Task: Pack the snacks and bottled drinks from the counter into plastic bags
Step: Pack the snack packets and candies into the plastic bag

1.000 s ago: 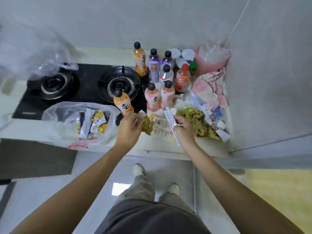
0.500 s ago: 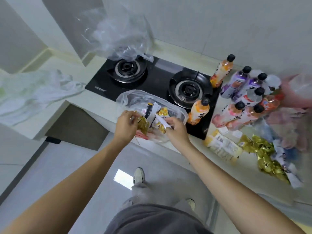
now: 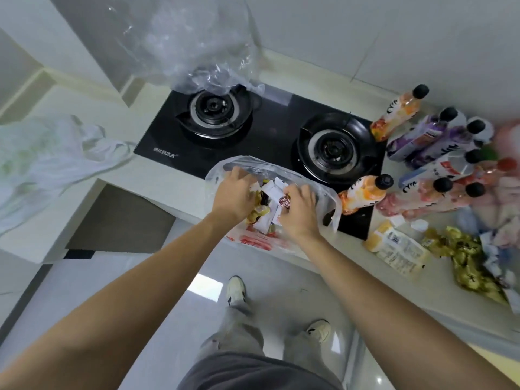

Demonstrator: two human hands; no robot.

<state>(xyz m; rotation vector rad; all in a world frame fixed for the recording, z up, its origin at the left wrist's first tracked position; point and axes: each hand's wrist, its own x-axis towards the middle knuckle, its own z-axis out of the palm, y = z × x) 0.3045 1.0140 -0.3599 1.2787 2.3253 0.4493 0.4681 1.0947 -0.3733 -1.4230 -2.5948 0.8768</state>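
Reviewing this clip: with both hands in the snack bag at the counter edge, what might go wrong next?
The plastic bag overhangs the counter edge, so added snacks might tip it off. The orange bottle stands right beside the right hand; withdrawing could knock it over. The left hand may snag the thin bag rim.

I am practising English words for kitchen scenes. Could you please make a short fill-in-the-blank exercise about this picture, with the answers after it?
1. Both hands, the left hand and the right hand, reach into a clear plastic ____ of snacks.
2. The gas stove has ____ burners.
3. The bottled drinks all have caps of ____ colour.
4. The gold-wrapped snacks lie on the counter to the ____ of the stove.

Answers: bag; two; black; right
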